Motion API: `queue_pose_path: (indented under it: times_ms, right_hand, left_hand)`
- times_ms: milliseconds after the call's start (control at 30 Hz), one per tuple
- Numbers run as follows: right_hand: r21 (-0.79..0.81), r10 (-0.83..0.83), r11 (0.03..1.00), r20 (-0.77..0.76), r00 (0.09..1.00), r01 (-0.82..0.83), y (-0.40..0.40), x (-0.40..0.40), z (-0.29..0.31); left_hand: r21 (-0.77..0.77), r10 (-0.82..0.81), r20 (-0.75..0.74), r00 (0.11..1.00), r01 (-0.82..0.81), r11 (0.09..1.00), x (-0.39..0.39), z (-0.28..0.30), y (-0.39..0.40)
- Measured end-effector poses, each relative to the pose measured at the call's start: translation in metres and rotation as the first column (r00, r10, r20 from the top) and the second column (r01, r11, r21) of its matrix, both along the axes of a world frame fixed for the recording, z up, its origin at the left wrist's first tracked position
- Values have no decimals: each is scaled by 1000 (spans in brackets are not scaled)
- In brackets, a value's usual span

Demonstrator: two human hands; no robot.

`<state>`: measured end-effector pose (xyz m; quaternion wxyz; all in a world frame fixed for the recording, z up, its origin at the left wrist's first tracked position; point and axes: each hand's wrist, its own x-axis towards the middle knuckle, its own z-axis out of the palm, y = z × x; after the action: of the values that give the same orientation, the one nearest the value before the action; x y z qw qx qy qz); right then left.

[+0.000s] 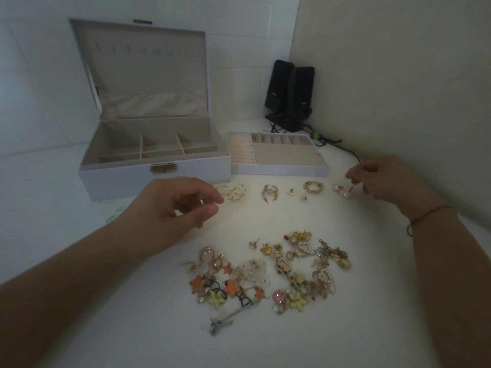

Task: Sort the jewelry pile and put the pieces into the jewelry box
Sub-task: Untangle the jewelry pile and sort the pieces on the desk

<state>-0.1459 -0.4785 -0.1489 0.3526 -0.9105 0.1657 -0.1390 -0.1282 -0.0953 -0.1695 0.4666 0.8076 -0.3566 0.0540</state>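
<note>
Head camera, dim light: a person's two bare forearms reach over a smooth white tabletop point(372, 328); the left hand point(175, 205) hovers with fingers loosely curled and thumb near forefinger, holding nothing that can be made out; just past its fingertips lie thin gold wire hoop earrings point(233, 193), looped and tangled. The right hand point(382, 179), a thin cord bracelet point(425, 217) at its wrist, has fingers bent inward above a small pink-and-white earring point(344, 191); whether they pinch anything cannot be told, the tips being dark and blurred. Between the two hands runs a row of sorted pieces: a gold leaf-shaped pair point(269, 193), two small pale studs point(296, 194), a textured gold ring-shaped earring point(314, 187). Nearer the wrists sprawls the unsorted jewelry pile point(268, 274): pearl beads, orange enamel stars, pale green flowers, gilt charms, a silver clip. Beyond the fingers stands the pale jewelry box point(154, 179), lid up, velvety beige compartments showing; its lifted-out tray point(279, 170), ridged with ring rolls, sits beside it; two black speakers point(291, 94) fill the corner, their cable trailing behind the right hand.
</note>
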Motion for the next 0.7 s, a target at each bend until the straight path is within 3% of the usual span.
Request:
queue_pose_path:
  times_ms: [200, 367, 467, 600, 700]
  right_hand:
    - [-38, 182, 981, -155, 971, -190, -3, -19, 13]
    - [-205, 188, 950, -227, 956, -236, -3, -14, 8]
    - [-173, 166, 964, -204, 965, -203, -5, -13, 6]
    - [-4, 133, 991, -87, 987, -134, -3, -12, 6]
    - [25, 117, 993, -100, 988, -115, -3, -10, 4]
  left_hand:
    - [-9, -4, -2, 1000, 4, 1000, 0, 1, -1]
    - [5, -6, -8, 1000, 6, 1000, 1, 0, 1]
    - [14, -8, 0, 1000, 8, 1000, 1, 0, 1]
    - [-4, -7, -7, 1000, 7, 1000, 1, 0, 0]
    - [-4, -12, -5, 1000, 12, 1000, 0, 0, -1]
